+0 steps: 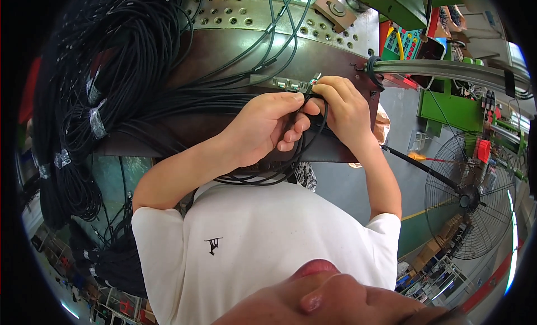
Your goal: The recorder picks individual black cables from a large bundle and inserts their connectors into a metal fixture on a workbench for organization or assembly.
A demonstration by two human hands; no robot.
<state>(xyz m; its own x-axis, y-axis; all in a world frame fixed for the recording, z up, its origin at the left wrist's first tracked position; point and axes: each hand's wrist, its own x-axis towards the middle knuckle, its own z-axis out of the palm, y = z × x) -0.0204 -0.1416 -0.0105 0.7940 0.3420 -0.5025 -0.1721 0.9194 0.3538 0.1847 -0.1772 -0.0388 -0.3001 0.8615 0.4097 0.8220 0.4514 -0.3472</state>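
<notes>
My left hand point(263, 126) pinches a black cable point(305, 104) between thumb and forefinger, its other fingers curled beneath. Close against it, my right hand point(344, 109) has its fingers closed at the end of the same cable, where small coloured wires point(315, 83) show. Exactly what its fingertips grip is partly hidden. Just behind the fingertips lies a narrow metal fixture point(285, 83) with small slots. Loops of the cable hang below my hands over the table edge. A long bundle of black cables point(207, 104) runs across the dark tabletop point(224, 62) to my left.
Large tied coils of black cable point(134, 34) pile up at the left. A perforated metal plate point(240, 14) and a bolted block point(335, 10) stand at the back. A curved metal bar point(447, 69) juts in from the right, above a large floor fan point(467, 199).
</notes>
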